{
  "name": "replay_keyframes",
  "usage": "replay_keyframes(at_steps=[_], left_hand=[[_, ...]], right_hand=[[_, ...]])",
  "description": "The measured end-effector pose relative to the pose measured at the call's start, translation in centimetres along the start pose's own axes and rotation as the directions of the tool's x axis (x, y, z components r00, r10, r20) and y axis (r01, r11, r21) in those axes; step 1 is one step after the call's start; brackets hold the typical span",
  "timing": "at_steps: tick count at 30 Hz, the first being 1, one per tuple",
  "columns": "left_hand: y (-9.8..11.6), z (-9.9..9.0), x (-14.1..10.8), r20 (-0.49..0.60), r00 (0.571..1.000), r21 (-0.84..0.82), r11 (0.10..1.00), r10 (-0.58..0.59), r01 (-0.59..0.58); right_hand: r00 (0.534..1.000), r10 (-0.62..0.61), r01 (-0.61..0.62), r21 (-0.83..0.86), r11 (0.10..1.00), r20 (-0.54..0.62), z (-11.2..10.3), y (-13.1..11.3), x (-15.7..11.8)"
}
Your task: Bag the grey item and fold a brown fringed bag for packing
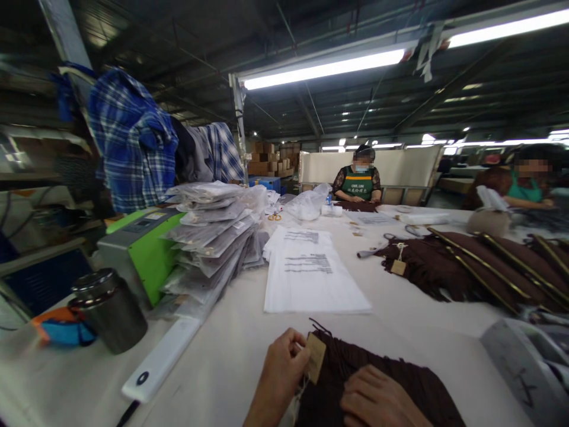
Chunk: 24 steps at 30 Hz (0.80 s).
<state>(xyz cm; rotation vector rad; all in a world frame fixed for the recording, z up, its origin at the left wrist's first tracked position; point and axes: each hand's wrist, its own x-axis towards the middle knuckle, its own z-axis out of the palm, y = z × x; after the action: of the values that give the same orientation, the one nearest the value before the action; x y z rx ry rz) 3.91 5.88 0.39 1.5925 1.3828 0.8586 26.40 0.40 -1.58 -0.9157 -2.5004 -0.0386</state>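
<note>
Dark brown fabric (400,379) with a gathered edge lies at the near edge of the table. My left hand (284,362) pinches a small tan tag (316,357) at the fabric's left corner, and a pale string hangs below the tag. Resting on the brown fabric, my right hand (377,394) lies palm down with its fingers slightly bent; its lower part is cut off by the frame edge.
Printed white bags (311,284) lie ahead. At left are stacked packed bags (213,219), a green-grey machine (142,249) and a dark jar (109,311). More brown pieces (480,261) lie right, near a grey box (524,362). Two people sit across the table.
</note>
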Motion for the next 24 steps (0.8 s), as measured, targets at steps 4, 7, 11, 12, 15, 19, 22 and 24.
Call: replay_keyframes(at_steps=[4,7,11,12,15,19,22,24], left_hand=[[-0.2,1.1,-0.5,0.053,0.999,-0.117,0.993,0.007,-0.001],[-0.7,0.8,-1.2,0.085,0.996,-0.185,0.983,0.001,0.015],[-1.6,0.0,-1.7,0.083,0.996,-0.162,0.986,-0.03,0.043],[-1.9,-0.1,-1.6,0.079,0.996,-0.157,0.986,-0.042,0.054],[-3.0,0.2,-1.3,0.072,0.995,-0.155,0.984,-0.075,0.085],[-4.0,1.1,-0.7,0.078,0.996,-0.195,0.979,-0.044,0.059],[-4.2,1.3,-0.5,0.073,0.997,-0.206,0.977,-0.034,0.048],[-4.3,1.3,-0.5,0.059,0.997,-0.221,0.974,-0.042,0.054]], right_hand=[[0.887,0.459,-0.45,0.142,0.882,-0.04,-1.7,2.1,1.7],[0.69,0.714,-0.72,0.204,0.663,0.117,-1.5,5.3,4.1],[0.617,0.714,-0.782,0.156,0.603,0.33,0.6,8.7,7.8],[0.605,0.703,-0.786,0.136,0.604,0.374,1.2,9.0,8.6],[0.583,0.67,-0.773,0.06,0.631,0.46,2.4,9.0,10.2],[0.615,0.654,-0.719,-0.028,0.695,0.439,3.4,8.2,11.2],[0.638,0.657,-0.705,-0.038,0.708,0.402,3.7,7.8,11.3],[0.648,0.655,-0.708,-0.009,0.706,0.389,3.6,7.7,11.0]])
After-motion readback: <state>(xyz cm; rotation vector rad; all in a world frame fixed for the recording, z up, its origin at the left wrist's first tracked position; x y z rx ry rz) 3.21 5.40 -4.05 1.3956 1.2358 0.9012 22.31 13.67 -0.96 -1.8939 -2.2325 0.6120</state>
